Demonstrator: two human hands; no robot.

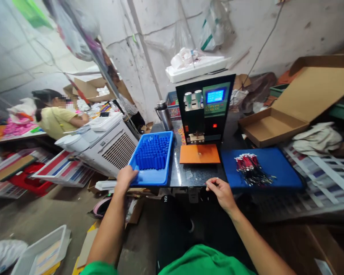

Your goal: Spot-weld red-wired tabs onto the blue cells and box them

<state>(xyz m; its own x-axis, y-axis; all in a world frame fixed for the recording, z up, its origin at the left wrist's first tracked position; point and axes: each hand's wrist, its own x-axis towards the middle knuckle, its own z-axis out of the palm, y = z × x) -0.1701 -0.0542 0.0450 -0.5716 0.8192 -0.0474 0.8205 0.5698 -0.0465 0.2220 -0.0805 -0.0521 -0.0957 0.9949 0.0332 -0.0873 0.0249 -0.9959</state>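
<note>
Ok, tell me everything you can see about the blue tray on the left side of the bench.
The blue tray is a shallow, rectangular bin that looks like moulded plastic, with a rolled rim. It sits flat on the dark worktop, its near end at the bench edge, left of the orange pad. Many small blue cylinders stand upright in it, packed toward the far end; the near floor is bare. The left hand rests on its near left corner.
</note>
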